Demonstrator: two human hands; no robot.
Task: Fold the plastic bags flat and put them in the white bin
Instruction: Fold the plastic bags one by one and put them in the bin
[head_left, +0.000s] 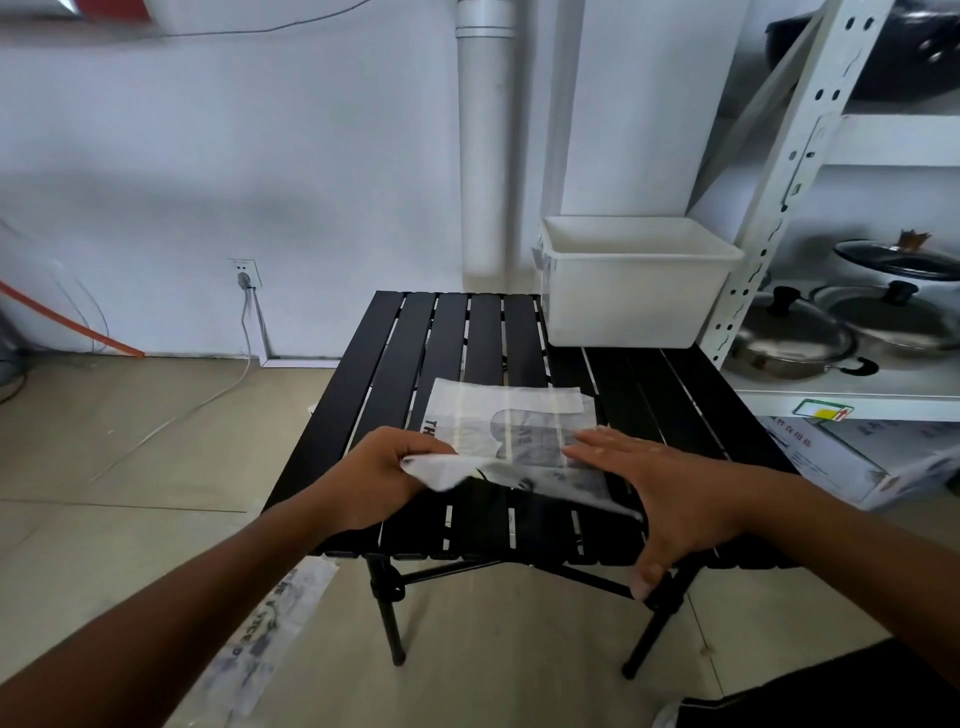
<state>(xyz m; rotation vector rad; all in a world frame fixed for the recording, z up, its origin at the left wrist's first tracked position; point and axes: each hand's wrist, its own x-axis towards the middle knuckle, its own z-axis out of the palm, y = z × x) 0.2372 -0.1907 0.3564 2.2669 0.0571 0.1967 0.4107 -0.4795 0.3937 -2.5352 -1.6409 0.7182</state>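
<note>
Head view. Nearest: two bare forearms reaching over the near edge of the desk (457, 332), a low black slatted one.

- Left grip (379, 467): fingers curled round the near left corner of the plastic bag (509, 421), that corner lifted off the slats.
- Right grip (670, 483): wide, fingers straight, palm down on the bag's right side, holding nothing, thumb hanging past the desk's front edge.
- The bag lay mid-desk, white and translucent with dark print, its far part flat and its near edge raised. I judged this to be a fold in progress, not finished.
- White bin (634, 291) stood on the far right corner of the desk, well apart from the bag. Its bottom was hidden, so its contents could not be told.
- A second bag (275, 623) lay on the floor by the left forearm, unfolded as far as I could tell.
- Pots (789, 332) sat on a shelf to the right.

Reckoning: early. One bag was half folded, and none was seen in the bin.
</note>
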